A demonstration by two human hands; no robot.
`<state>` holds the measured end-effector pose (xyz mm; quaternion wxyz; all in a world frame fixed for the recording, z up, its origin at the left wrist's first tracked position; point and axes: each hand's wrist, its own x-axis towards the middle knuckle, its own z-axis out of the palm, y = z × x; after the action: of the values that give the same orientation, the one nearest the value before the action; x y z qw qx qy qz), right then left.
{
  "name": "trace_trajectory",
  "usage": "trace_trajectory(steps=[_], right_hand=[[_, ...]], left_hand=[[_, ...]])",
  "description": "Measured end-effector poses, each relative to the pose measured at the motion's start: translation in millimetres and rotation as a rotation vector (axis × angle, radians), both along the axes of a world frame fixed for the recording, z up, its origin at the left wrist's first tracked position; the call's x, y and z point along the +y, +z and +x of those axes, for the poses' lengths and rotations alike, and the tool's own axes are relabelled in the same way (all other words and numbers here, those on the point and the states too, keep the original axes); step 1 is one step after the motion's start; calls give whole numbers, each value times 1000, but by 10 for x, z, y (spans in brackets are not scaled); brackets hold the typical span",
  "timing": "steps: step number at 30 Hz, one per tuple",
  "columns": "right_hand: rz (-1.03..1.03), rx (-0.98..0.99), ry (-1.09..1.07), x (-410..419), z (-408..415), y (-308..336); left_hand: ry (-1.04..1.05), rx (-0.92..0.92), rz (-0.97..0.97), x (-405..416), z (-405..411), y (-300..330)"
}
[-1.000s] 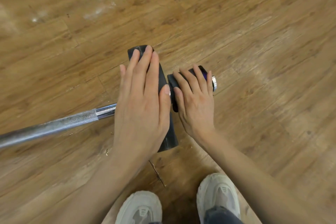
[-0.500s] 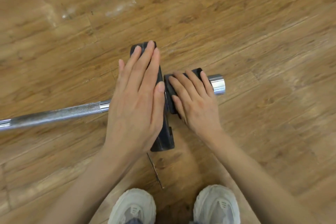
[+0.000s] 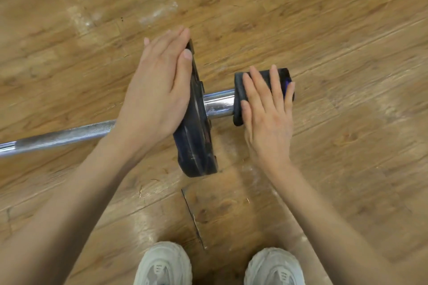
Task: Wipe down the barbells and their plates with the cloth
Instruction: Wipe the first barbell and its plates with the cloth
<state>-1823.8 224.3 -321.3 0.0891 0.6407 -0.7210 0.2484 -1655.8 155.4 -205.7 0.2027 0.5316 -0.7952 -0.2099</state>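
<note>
Fingers (image 3: pixel 259 90) of the right hand (image 3: pixel 266 118) lie straight and spread over a dark grey cloth (image 3: pixel 240 90), pressing it flat onto the outer end of the barbell sleeve (image 3: pixel 218 104) at about three o'clock from the plate. The cloth looks soft and thick, folded into a blocky pad that wraps the sleeve's tip, with a blue patch showing at its far edge. The left hand (image 3: pixel 157 90), also flat with fingers together, rests against the inner face of the black weight plate (image 3: pixel 196 141), at nine o'clock from it. The plate stands on edge, scuffed and dull. Bare sleeve between plate and cloth is smooth, shiny chrome. The barbell shaft (image 3: pixel 62 137) runs off towards nine o'clock, grey and knurled. Everything sits on a worn wood-plank floor (image 3: pixel 347 30); pale sneakers (image 3: pixel 273 266) show at six o'clock.
</note>
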Motion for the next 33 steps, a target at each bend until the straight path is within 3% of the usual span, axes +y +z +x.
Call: trace_trajectory(steps=[5, 10, 16, 20, 23, 26, 30, 33], right_hand=[[-13, -62, 215, -189, 313, -1], [6, -37, 277, 4, 270, -97], [-18, -102, 134, -452, 375, 35], [7, -104, 238, -234, 342, -109], [-16, -108, 218, -525, 312, -41], [-28, -102, 167, -768, 407, 24], [-56, 49, 285, -825, 40, -52], [-74, -32, 58, -824, -106, -62]], left_hand=[[50, -32, -58, -41, -61, 19], [94, 18, -51, 70, -145, -67], [121, -5, 16, -182, -180, 15], [116, -29, 102, -470, -189, 101], [123, -45, 171, -606, -218, 130], [144, -65, 115, -585, -228, 105], [161, -34, 86, -598, -219, 77], [169, -4, 90, -639, -217, 73]])
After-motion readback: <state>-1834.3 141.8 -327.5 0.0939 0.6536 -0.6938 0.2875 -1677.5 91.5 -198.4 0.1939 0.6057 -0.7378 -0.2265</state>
